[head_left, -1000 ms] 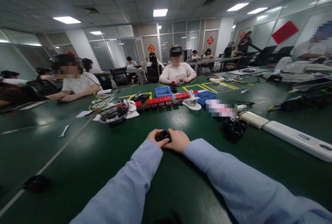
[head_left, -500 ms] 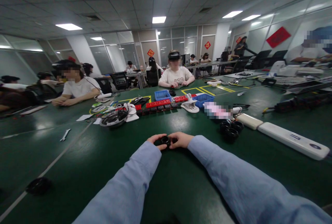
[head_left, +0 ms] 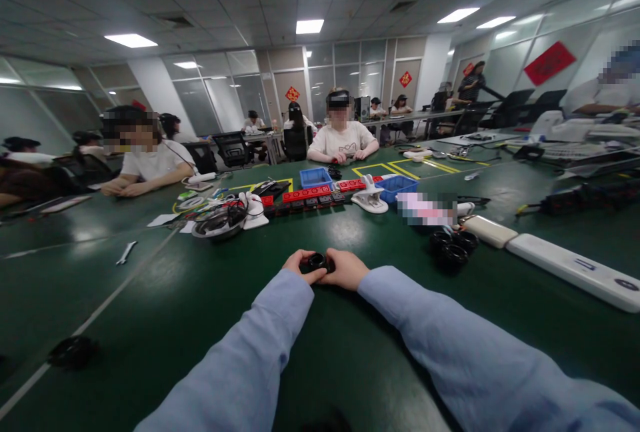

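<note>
Between my two hands is a small round black part (head_left: pixel 317 261) with a ring-shaped opening facing up; its exact kind is unclear. My left hand (head_left: pixel 302 265) grips it from the left, thumb across the near side. From the right, my right hand (head_left: pixel 346 268) pinches it, with its fingertips partly hidden. Both hands are just over the green table (head_left: pixel 240 325). To the right lie several similar black round parts (head_left: pixel 453 249) in a cluster. Another black round object (head_left: pixel 74 352) rests at the lower left.
Ahead stand a red and black strip (head_left: pixel 307 199), a white clamp base (head_left: pixel 370 197), blue trays (head_left: pixel 315 177) and a metal bowl with cables (head_left: pixel 219 222). A wrench (head_left: pixel 127 253) lies left, a long white device (head_left: pixel 575 269) right. A person (head_left: pixel 343 139) sits opposite.
My right hand has shifted slightly left and closed in nearer to the left hand around the black part. The part looks turned or tilted a little. The camera view has tipped slightly.
</note>
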A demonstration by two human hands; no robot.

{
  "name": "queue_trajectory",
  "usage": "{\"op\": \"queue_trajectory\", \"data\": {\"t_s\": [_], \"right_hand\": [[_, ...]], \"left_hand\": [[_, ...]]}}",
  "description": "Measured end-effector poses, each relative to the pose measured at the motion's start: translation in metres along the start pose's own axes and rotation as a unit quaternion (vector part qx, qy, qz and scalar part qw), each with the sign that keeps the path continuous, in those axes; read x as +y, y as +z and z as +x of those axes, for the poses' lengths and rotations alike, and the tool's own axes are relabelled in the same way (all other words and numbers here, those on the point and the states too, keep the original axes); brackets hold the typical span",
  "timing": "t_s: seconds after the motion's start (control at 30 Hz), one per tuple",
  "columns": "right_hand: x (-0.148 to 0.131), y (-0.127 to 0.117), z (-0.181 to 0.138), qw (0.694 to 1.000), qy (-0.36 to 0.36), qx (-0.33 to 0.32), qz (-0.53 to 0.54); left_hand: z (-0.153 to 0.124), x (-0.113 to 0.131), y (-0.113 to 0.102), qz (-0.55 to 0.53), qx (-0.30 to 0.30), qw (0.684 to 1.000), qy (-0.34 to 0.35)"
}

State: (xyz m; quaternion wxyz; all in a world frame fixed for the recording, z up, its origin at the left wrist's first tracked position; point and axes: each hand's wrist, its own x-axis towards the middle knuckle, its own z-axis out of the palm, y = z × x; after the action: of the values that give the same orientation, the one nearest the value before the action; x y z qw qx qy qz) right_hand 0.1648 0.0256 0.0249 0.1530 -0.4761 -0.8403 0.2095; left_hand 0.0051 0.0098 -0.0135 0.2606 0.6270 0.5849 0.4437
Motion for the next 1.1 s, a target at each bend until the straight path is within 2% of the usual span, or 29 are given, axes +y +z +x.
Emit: {"op": "queue_trajectory", "data": {"t_s": [0.13, 0.3, 0.37, 0.47, 0.53, 0.6, 0.87, 0.97, 1.1], "right_hand": [[-0.013, 0.001, -0.005, 0.997, 0.011, 0.024, -0.075], [-0.014, -0.006, -0.008, 0.999, 0.013, 0.012, -0.044], [-0.007, -0.010, -0.006, 0.999, -0.028, -0.017, -0.019], [0.007, -0.015, -0.001, 0.988, -0.098, -0.107, 0.057], [0.016, -0.016, 0.003, 0.974, -0.108, -0.163, 0.118], [0.022, -0.015, 0.006, 0.965, -0.102, -0.184, 0.154], [0.023, -0.008, 0.008, 0.967, -0.080, -0.156, 0.187], [0.017, -0.008, 0.006, 0.980, -0.067, -0.114, 0.148], [0.003, -0.004, 0.001, 0.998, -0.023, -0.026, 0.052]], "left_hand": [[0.000, 0.002, 0.000, 0.035, 0.025, 0.999, -0.001], [-0.001, 0.003, -0.007, 0.009, -0.047, 0.998, 0.031], [0.000, 0.002, -0.009, -0.020, -0.076, 0.996, 0.042], [0.001, -0.001, -0.010, -0.050, -0.098, 0.993, 0.043], [0.001, -0.001, -0.010, -0.056, -0.103, 0.992, 0.038], [0.000, -0.001, -0.010, -0.058, -0.107, 0.992, 0.036], [-0.004, 0.005, -0.008, -0.050, -0.078, 0.995, 0.025], [-0.004, 0.003, -0.004, -0.043, -0.055, 0.997, 0.016], [-0.003, 0.001, 0.001, -0.005, -0.008, 1.000, 0.009]]}}
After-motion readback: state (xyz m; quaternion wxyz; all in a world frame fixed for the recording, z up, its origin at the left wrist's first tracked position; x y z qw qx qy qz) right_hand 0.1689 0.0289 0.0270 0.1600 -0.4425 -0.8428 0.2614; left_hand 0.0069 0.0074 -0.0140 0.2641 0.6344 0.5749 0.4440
